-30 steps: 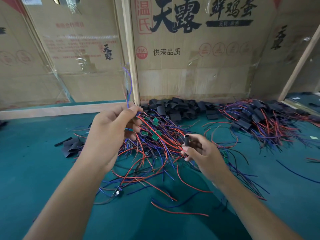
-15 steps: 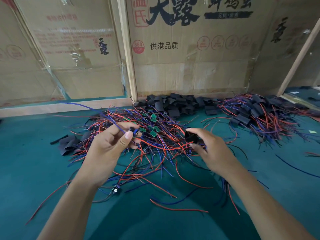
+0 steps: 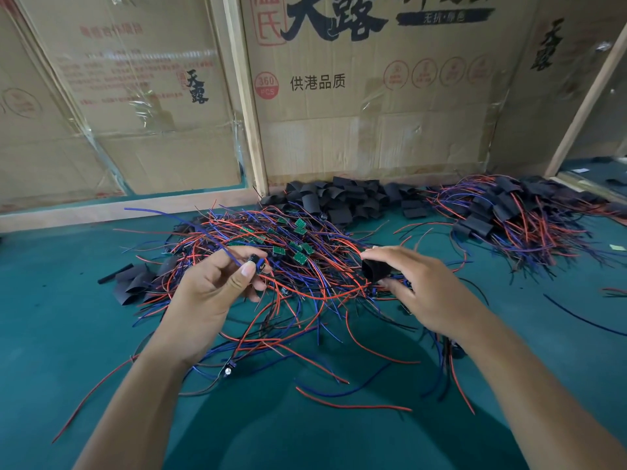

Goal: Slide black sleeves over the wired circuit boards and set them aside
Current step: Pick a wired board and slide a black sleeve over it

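Progress, judged from the layout: the task is partly complete. A pile of sleeved boards (image 3: 502,215) lies to the right of the central tangle of unsleeved boards (image 3: 288,245), well apart from it, against the cardboard wall (image 3: 373,130); this pile appears to be the set-aside stock. A stock of loose black sleeves (image 3: 342,201) lies just behind the tangle, and a few more sleeves (image 3: 132,283) lie to its left. The tangle holds many bare green boards with red and blue wires; most of the work remains.

Current unit: the left hand (image 3: 207,296) hovers over the near left part of the tangle; its thumb and fingers pinch 1 wired circuit board (image 3: 257,261) by its end, blue wire trailing up and left. The right hand (image 3: 424,293) hovers over the near right part of the tangle; its fingers curl round 1 black sleeve (image 3: 373,271), open mouth facing the board. Board and sleeve are apart; insertion is not yet done.

Appearance: the held board is small and dark, partly hidden by the thumb; detail cannot be resolved. The sleeve is matt black, short, flattened yet open at the mouth. All items rest on the green table (image 3: 68,317).
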Demonstrator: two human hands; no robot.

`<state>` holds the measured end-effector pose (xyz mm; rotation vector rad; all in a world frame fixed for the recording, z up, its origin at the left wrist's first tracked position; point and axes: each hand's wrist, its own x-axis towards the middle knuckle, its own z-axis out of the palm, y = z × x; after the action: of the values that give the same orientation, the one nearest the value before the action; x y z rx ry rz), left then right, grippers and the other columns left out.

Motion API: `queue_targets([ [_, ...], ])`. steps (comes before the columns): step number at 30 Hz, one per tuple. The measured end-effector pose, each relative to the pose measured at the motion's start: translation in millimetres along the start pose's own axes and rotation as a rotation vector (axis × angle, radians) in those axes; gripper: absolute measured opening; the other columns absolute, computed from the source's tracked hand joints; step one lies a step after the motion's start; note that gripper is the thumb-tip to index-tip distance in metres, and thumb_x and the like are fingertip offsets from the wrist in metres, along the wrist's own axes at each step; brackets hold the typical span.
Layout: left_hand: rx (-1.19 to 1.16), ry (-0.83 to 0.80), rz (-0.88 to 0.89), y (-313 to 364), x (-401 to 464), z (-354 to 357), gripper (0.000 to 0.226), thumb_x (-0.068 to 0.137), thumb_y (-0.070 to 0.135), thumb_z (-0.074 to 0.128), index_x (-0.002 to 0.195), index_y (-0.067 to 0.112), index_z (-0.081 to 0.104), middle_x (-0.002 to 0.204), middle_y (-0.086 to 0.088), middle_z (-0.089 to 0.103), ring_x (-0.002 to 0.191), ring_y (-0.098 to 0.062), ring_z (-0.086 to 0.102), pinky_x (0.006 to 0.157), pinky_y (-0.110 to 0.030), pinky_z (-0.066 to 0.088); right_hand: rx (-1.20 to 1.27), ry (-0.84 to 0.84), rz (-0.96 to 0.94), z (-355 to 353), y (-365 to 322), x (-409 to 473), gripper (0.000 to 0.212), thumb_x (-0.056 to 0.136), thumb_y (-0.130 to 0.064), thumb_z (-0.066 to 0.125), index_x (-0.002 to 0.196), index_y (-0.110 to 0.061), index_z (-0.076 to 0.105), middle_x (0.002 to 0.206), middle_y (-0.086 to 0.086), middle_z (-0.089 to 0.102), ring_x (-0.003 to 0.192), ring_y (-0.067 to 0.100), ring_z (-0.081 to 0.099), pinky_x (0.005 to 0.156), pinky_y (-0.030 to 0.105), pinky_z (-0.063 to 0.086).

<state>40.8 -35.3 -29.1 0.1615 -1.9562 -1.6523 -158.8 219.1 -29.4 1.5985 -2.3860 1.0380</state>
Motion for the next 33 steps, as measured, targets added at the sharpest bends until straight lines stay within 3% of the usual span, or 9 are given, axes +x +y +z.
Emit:
queue_targets([
  [3, 0.006, -0.007, 0.002, -2.1, 0.6, -0.9, 0.036, 0.09, 0.045, 0.066, 0.116, 0.021, 0.069, 0.096, -0.025, 0.064, 0.08, -0.023, 0.059, 0.076, -0.034, 0.051, -0.028, -0.011, -0.016, -0.6, -0.5, -0.2, 0.049, 0.093, -0.008, 0.067, 0.137, -0.028, 0.057, 0.137, -0.012, 0.058, 0.126, 0.007, 0.054, 0.106, 0.021, 0.04],
  [8, 0.032, -0.013, -0.003, -1.8, 0.2, -0.9, 0.037, 0.09, 0.046, 0.065, 0.117, 0.021, 0.069, 0.095, -0.023, 0.065, 0.077, -0.026, 0.059, 0.077, -0.039, 0.05, -0.053, -0.014, -0.04, 0.5, -2.4, -0.5, 0.051, 0.092, -0.003, 0.067, 0.137, -0.026, 0.058, 0.139, -0.009, 0.057, 0.128, 0.006, 0.052, 0.104, 0.009, 0.033],
  [16, 0.05, -0.009, -0.018, -4.5, 1.5, -0.9, 0.036, 0.089, 0.046, 0.066, 0.116, 0.022, 0.069, 0.095, -0.023, 0.066, 0.075, -0.024, 0.06, 0.077, -0.044, 0.049, -0.097, -0.062, -0.073, 0.3, -4.1, 0.0, 0.054, 0.093, 0.003, 0.062, 0.138, -0.025, 0.057, 0.145, -0.01, 0.052, 0.137, 0.005, 0.044, 0.109, 0.016, 0.034],
  [19, 0.071, -0.002, -0.011, -6.4, 2.1, -1.2, 0.036, 0.091, 0.045, 0.064, 0.118, 0.022, 0.068, 0.096, -0.023, 0.066, 0.075, -0.024, 0.06, 0.078, -0.045, 0.049, -0.1, -0.075, -0.082, -0.3, -3.5, -0.4, 0.053, 0.093, 0.002, 0.062, 0.138, -0.026, 0.058, 0.145, -0.011, 0.051, 0.138, 0.002, 0.041, 0.109, 0.009, 0.028],
  [24, 0.102, -0.001, 0.0, -5.1, 2.2, -1.0, 0.034, 0.092, 0.046, 0.063, 0.117, 0.024, 0.068, 0.088, -0.016, 0.066, 0.073, -0.022, 0.06, 0.078, -0.042, 0.051, -0.096, -0.084, -0.095, -0.7, -5.2, -1.3, 0.051, 0.094, -0.002, 0.064, 0.138, -0.026, 0.058, 0.143, -0.011, 0.054, 0.136, 0.004, 0.045, 0.11, 0.024, 0.036],
  [27, 0.12, 0.0, 0.004, -4.0, 1.9, -0.2, 0.032, 0.092, 0.044, 0.063, 0.117, 0.025, 0.068, 0.08, -0.006, 0.066, 0.071, -0.02, 0.059, 0.076, -0.037, 0.051, -0.075, -0.073, -0.093, -1.2, -6.6, -1.4, 0.049, 0.093, -0.004, 0.066, 0.137, -0.023, 0.059, 0.139, -0.009, 0.057, 0.129, 0.007, 0.051, 0.107, 0.016, 0.035],
  [33, 0.109, -0.003, 0.012, 2.6, -0.2, 3.1, 0.022, 0.094, 0.033, 0.061, 0.113, 0.027, 0.07, 0.088, -0.019, 0.065, 0.073, -0.022, 0.059, 0.077, -0.042, 0.051, -0.061, -0.062, -0.077, -2.8, -5.5, -1.7, 0.049, 0.092, -0.007, 0.069, 0.138, -0.021, 0.059, 0.136, -0.008, 0.059, 0.122, 0.006, 0.053, 0.103, 0.005, 0.031],
])
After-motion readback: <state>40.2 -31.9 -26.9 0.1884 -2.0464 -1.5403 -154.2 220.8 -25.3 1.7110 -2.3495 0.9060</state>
